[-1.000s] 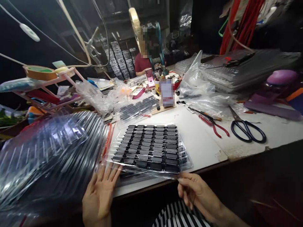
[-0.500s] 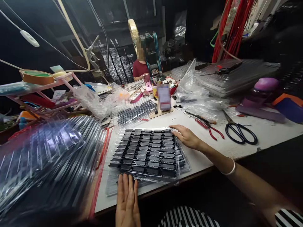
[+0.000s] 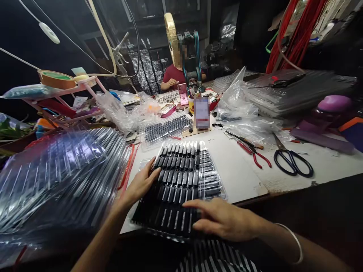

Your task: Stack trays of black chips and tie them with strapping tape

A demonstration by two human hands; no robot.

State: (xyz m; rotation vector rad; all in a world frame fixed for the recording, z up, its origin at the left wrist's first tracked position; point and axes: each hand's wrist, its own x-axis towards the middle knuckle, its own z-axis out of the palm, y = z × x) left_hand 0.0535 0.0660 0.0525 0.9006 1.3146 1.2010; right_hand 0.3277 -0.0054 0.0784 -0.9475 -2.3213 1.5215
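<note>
A clear plastic tray (image 3: pixel 177 185) filled with rows of black parts lies at the table's near edge, turned so its rows run away from me. Under its right side another clear tray (image 3: pixel 211 177) shows. My left hand (image 3: pixel 146 177) holds the filled tray by its left edge, thumb on top and the other fingers partly hidden. Over the tray's lower right part is my right hand (image 3: pixel 218 219), index finger stretched out and fingers apart; whether it touches the parts is hard to tell.
Stacked clear trays (image 3: pixel 56 181) fill the left side. Red pliers (image 3: pixel 253 153) and scissors (image 3: pixel 293 162) lie at the right. Behind are a phone (image 3: pixel 202 113), plastic bags (image 3: pixel 235 102) and a person in a red shirt (image 3: pixel 171 75).
The filled tray has turned about a quarter turn. My left hand has moved up to its left edge, and my right hand has come down from its far right corner to the near right.
</note>
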